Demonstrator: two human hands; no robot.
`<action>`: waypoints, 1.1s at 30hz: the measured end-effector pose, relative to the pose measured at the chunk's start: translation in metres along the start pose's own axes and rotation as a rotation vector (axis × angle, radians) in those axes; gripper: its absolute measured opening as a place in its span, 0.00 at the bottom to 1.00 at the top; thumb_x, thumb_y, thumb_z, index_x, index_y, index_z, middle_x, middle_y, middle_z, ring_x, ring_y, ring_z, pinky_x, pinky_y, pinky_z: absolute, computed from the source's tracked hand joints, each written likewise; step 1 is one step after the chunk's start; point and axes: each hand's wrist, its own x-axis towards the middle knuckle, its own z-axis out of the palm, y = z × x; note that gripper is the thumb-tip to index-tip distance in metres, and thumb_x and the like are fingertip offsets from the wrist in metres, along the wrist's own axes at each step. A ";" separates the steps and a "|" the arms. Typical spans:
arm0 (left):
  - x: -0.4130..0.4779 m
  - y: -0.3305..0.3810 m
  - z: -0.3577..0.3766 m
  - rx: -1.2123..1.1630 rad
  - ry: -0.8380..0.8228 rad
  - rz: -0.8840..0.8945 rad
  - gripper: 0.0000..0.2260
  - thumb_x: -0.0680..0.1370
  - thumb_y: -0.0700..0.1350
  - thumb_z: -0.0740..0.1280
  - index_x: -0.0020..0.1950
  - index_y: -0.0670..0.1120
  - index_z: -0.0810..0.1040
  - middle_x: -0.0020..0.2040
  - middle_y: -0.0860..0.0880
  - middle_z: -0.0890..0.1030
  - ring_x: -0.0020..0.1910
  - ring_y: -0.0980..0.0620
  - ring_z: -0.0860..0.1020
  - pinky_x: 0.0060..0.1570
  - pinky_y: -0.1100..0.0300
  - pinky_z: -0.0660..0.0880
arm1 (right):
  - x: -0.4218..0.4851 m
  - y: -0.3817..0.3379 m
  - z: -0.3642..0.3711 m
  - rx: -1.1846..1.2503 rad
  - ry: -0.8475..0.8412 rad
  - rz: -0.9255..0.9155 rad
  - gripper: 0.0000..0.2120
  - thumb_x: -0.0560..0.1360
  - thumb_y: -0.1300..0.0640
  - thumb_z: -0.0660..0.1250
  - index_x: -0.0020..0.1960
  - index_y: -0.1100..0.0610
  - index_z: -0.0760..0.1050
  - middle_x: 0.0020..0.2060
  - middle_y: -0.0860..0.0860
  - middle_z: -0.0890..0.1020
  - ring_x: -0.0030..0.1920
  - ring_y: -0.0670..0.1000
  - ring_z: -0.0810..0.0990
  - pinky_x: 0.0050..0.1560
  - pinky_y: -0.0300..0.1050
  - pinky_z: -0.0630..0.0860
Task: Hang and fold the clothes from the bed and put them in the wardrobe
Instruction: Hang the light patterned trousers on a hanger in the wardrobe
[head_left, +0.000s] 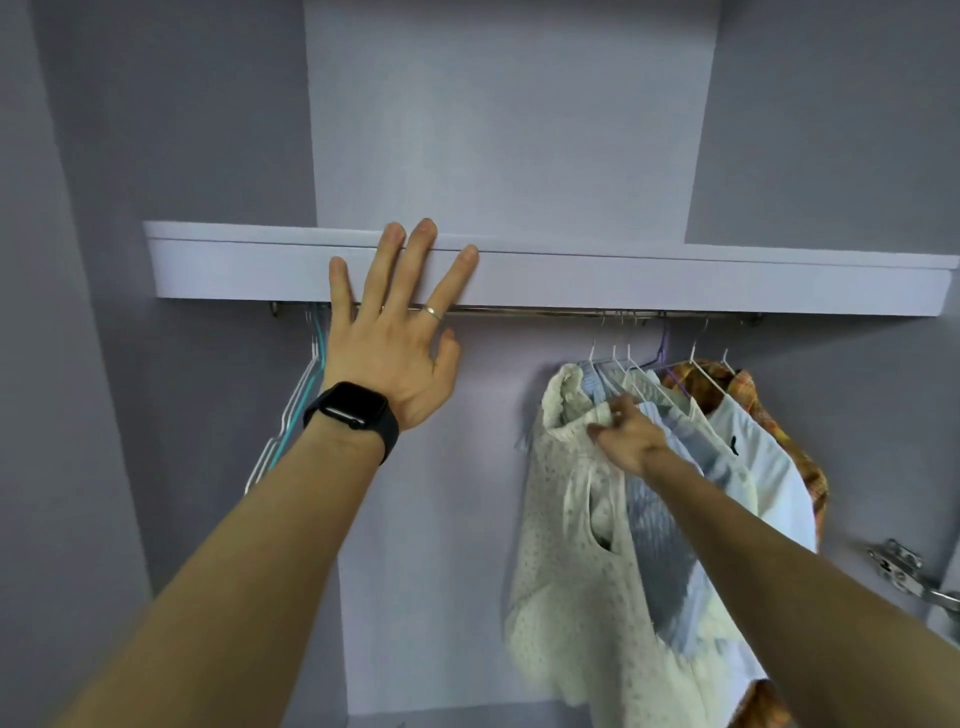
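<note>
— Since the cream top (561, 545) hangs at the rail's (519, 310) right end, which step is this?
— Hanging, I'd judge. Next, settle it against the shirts (748, 452) and let go. The right hand (626, 436) pinches its shoulder, arm outstretched. The left hand (387, 332), fingers straight and spread, presses the shelf's (675, 283) front edge.

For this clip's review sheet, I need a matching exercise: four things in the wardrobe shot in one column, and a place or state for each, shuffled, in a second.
Column 1
1. left hand
2. right hand
3. empty hangers
4. plaid shirt

Column 2
A. far right of the hung row
B. fingers straight, against the shelf front
C. bare, at the left end of the rail
D. grips the cream dotted garment

Pairs: 1-B; 2-D; 3-C; 4-A
</note>
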 end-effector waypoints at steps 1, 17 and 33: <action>-0.001 0.001 -0.001 -0.003 -0.016 -0.006 0.36 0.77 0.51 0.59 0.81 0.59 0.46 0.82 0.49 0.45 0.81 0.45 0.43 0.74 0.31 0.46 | -0.004 0.000 -0.002 0.022 -0.038 -0.013 0.25 0.79 0.49 0.66 0.74 0.53 0.65 0.66 0.58 0.78 0.66 0.61 0.75 0.70 0.53 0.68; -0.021 0.070 -0.113 -0.216 -0.669 -0.115 0.33 0.80 0.56 0.58 0.81 0.58 0.46 0.82 0.48 0.38 0.80 0.43 0.37 0.74 0.33 0.36 | -0.249 -0.044 -0.178 -0.017 -0.036 -0.219 0.17 0.79 0.50 0.68 0.67 0.51 0.77 0.66 0.49 0.77 0.70 0.51 0.71 0.67 0.36 0.63; -0.197 0.331 -0.239 -1.081 -1.044 0.495 0.23 0.80 0.47 0.64 0.76 0.51 0.68 0.74 0.49 0.71 0.77 0.45 0.62 0.73 0.46 0.62 | -0.629 0.083 -0.222 -0.021 0.362 0.487 0.14 0.79 0.53 0.70 0.64 0.48 0.79 0.65 0.46 0.79 0.64 0.47 0.75 0.66 0.44 0.70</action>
